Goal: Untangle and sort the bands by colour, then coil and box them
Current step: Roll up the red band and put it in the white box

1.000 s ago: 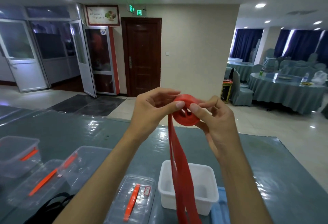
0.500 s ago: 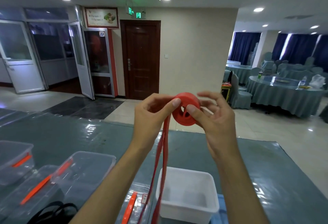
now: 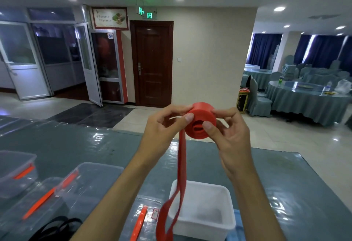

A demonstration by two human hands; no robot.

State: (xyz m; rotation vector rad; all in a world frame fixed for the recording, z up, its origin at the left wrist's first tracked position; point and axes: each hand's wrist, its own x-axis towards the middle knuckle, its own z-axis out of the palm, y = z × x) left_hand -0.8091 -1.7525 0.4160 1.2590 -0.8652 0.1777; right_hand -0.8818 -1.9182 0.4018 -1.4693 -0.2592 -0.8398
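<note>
I hold a red band partly wound into a thick coil in front of me, above the table. My left hand pinches the coil's left side with thumb and fingers. My right hand grips its right side, the thumb pressed on the coil's face. The loose tail of the red band hangs down from the coil in a loop, past the front left of a white open box. The box's inside looks empty.
A clear lid with an orange clip lies left of the white box. Several clear lidded boxes stand at the left. Black bands lie at the bottom left. The table has a shiny teal cover.
The coil has grown as more of the band wound on, and the hanging tail has shortened and shows a loop at its end. Both hands stay on the coil.
</note>
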